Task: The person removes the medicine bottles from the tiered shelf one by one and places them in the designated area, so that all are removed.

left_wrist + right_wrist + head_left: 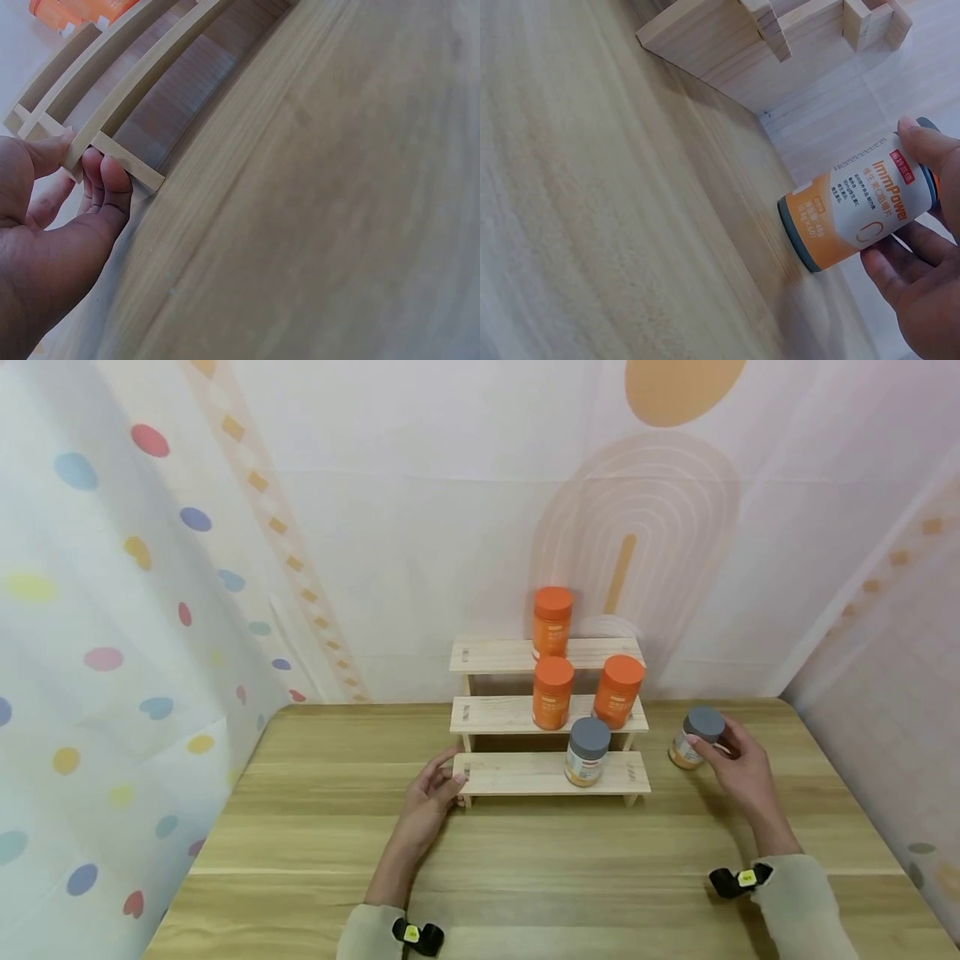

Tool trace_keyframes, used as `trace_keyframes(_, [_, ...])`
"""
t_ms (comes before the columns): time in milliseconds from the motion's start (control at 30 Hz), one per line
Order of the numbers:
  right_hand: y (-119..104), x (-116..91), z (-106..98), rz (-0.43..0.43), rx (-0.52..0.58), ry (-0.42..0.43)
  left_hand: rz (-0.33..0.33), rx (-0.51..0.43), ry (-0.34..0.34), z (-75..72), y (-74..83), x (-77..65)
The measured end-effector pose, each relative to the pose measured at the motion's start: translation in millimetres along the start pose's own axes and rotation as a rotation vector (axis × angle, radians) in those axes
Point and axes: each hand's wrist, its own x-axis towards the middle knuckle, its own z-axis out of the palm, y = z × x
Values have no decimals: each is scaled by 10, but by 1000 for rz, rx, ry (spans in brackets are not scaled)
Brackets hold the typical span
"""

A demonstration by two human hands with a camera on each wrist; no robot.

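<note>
A three-step wooden shelf (510, 775) stands on the table. My left hand (424, 803) grips the left end of its lowest step, thumb on top and fingers beneath, as the left wrist view shows. To the right of the shelf, my right hand (744, 774) holds a grey-lidded vitamin bottle (859, 202) with a white and orange label. The bottle leans slightly; whether its base touches the table I cannot tell. A similar grey-lidded bottle (587, 752) sits on the lowest step, right of centre.
Two orange bottles, one left (552, 693) and one right (618, 692), occupy the middle step. Another orange bottle (552, 622) stands on the top step. Behind the wooden table (570, 868) hangs a patterned curtain (420, 527), with more fabric along both sides.
</note>
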Motion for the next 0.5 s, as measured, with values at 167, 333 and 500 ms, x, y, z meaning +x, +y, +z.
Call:
trace_keyframes(167, [-16, 12, -12, -3, -12, -30, -2, -7, 11, 2, -8, -8])
trace_keyframes(333, [-48, -6, -59, 25, -24, -29, -7, -9, 4, 8, -12, -19])
trace_keyframes(500, [-101, -7, -96, -7, -36, 0, 4, 3, 1, 6, -3, -3])
